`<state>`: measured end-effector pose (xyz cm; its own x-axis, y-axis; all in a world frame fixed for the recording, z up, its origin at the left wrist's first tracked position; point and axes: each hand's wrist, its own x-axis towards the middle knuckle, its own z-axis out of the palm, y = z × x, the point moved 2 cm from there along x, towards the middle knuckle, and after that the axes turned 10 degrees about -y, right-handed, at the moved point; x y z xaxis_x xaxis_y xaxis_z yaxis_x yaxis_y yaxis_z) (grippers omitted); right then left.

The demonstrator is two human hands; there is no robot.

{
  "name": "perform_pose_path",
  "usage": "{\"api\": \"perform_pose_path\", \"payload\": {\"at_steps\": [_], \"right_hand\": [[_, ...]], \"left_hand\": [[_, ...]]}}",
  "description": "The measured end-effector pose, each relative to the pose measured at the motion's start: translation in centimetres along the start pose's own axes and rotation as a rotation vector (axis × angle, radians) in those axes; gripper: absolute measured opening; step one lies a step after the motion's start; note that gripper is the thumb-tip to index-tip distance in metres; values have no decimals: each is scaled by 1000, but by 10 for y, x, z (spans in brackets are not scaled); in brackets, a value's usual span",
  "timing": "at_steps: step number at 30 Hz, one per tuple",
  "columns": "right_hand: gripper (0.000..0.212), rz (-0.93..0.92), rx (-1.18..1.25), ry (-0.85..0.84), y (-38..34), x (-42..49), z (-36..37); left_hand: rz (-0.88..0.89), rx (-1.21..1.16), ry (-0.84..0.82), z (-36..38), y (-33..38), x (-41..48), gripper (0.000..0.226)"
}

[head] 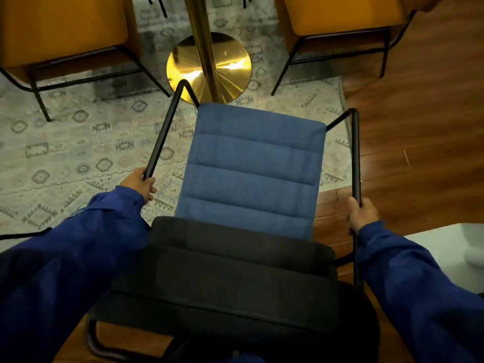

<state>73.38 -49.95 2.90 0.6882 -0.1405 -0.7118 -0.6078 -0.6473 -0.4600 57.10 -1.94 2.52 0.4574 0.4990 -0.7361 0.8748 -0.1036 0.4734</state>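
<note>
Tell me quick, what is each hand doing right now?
Left hand: closed, gripping the left armrest of the blue chair.
Right hand: closed, gripping the right armrest of that chair.

We are looking down on a chair (251,163) with a blue padded seat, 3 stitched seams dividing it into 4 bands, and a dark backrest (230,279) nearest us. 2 black metal tube armrests (163,132) are running along its sides; our left hand (141,186) is gripping one, our right hand (362,214) the other. It is sitting upright, partly over the patterned rug (78,153), partly over the wooden floor (419,127), its front facing a gold table base (209,66).
</note>
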Motion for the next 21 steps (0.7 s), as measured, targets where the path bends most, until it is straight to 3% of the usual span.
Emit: {"api": "perform_pose_path", "payload": {"at_steps": [7,13,17,21], "right_hand": [[59,13,65,-5,16,23,2],[66,18,87,134,21,26,9],[62,-10,53,162,20,22,8],[57,-66,-6,130,2,23,7]], "left_hand": [[11,13,79,-1,-16,12,53],[20,112,144,0,-19,11,60],[28,97,174,1,-27,5,64],[-3,-76,201,-2,-48,-6,57]]}}
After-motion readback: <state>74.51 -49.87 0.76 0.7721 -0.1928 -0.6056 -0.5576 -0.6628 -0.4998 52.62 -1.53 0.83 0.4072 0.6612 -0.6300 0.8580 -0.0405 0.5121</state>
